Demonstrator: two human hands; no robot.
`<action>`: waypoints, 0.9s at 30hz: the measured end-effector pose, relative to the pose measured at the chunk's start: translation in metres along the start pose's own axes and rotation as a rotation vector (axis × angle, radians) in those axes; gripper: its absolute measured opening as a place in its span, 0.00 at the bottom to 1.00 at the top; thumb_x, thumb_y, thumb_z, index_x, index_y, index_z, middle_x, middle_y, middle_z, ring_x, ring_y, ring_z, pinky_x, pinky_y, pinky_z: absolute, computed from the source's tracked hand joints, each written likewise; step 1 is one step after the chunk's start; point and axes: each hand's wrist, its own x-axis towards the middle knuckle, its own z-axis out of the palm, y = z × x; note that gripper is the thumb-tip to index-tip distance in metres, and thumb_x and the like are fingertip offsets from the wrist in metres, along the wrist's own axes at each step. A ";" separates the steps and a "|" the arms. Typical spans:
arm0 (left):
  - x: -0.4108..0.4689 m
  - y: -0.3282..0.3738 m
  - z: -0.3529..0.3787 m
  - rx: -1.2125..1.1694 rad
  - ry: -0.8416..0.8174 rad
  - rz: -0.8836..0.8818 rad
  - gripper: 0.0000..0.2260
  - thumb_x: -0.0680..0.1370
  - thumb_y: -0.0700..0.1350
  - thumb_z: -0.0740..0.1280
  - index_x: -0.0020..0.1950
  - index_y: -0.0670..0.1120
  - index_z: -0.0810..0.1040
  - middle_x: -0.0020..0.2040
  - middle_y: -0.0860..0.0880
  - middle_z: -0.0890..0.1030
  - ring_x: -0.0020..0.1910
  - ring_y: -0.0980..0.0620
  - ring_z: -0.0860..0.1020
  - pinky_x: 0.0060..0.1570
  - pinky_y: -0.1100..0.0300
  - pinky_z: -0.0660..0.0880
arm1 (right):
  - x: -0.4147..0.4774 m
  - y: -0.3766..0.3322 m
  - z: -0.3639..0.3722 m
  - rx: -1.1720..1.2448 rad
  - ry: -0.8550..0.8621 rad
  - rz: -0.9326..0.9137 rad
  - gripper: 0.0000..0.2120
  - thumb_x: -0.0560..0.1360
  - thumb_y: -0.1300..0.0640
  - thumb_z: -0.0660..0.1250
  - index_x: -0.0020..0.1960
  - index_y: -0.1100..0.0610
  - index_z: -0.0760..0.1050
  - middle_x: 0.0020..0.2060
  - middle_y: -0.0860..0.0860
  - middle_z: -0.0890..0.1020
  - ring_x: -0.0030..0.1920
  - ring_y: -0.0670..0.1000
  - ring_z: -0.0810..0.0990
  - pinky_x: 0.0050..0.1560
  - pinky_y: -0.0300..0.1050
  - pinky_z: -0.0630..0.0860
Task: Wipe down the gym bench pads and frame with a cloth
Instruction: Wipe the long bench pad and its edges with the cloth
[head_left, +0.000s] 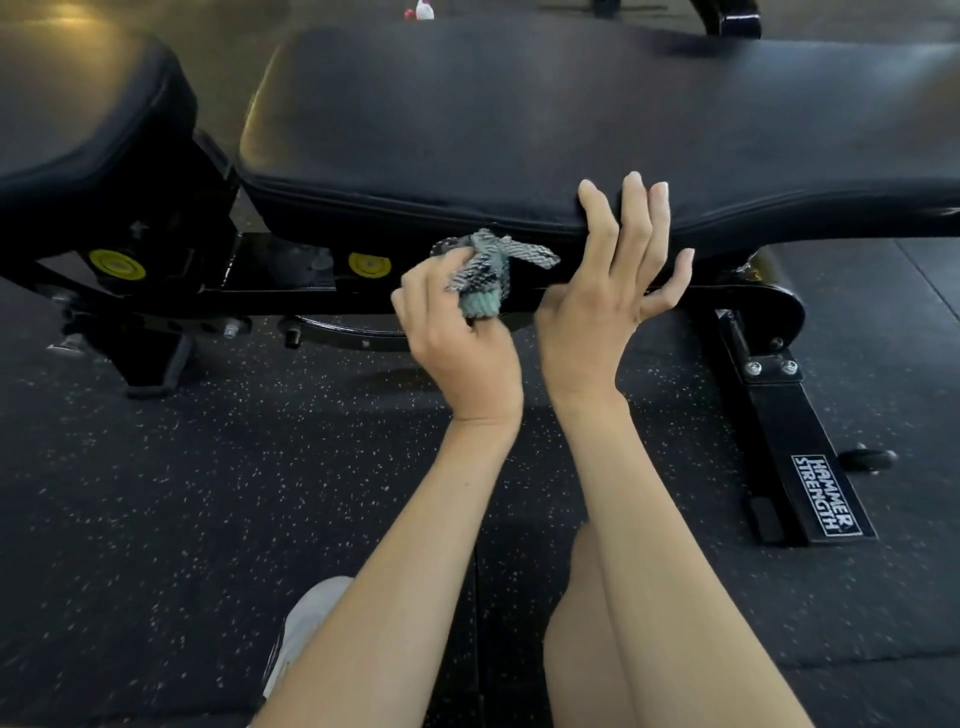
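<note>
A black gym bench lies across the view, with a long back pad (545, 119) and a smaller seat pad (83, 109) to its left. Its black steel frame (291, 296) runs underneath, with yellow round caps. My left hand (462, 343) grips a bunched grey and teal cloth (483, 275) against the frame just below the long pad's near edge. My right hand (613, 291) is open, fingers straight up and resting against the long pad's near side.
The bench foot (810, 483) with white lettering reaches toward me at the right on speckled rubber flooring (182, 509). A white spray bottle (423, 9) stands on the floor beyond the bench. My shoe (306, 623) and knee show at the bottom.
</note>
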 end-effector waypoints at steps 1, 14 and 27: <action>-0.005 0.003 0.001 0.000 -0.042 0.034 0.12 0.70 0.28 0.65 0.50 0.37 0.80 0.47 0.44 0.79 0.48 0.50 0.73 0.50 0.65 0.71 | 0.000 -0.001 0.000 0.022 0.003 0.003 0.34 0.66 0.69 0.64 0.67 0.47 0.62 0.70 0.52 0.71 0.73 0.51 0.63 0.71 0.54 0.46; 0.033 -0.005 -0.018 -0.032 0.097 -0.075 0.09 0.70 0.29 0.65 0.48 0.35 0.79 0.44 0.44 0.76 0.44 0.59 0.72 0.48 0.76 0.67 | 0.005 0.018 -0.007 0.004 -0.045 -0.125 0.43 0.55 0.70 0.69 0.67 0.47 0.64 0.67 0.49 0.74 0.71 0.49 0.64 0.72 0.51 0.41; 0.060 -0.015 -0.024 0.063 0.200 -0.140 0.10 0.68 0.29 0.61 0.47 0.37 0.76 0.46 0.44 0.78 0.45 0.48 0.76 0.44 0.66 0.67 | 0.002 0.010 -0.002 0.069 0.002 -0.056 0.40 0.58 0.72 0.67 0.66 0.49 0.65 0.67 0.51 0.73 0.72 0.48 0.61 0.72 0.48 0.41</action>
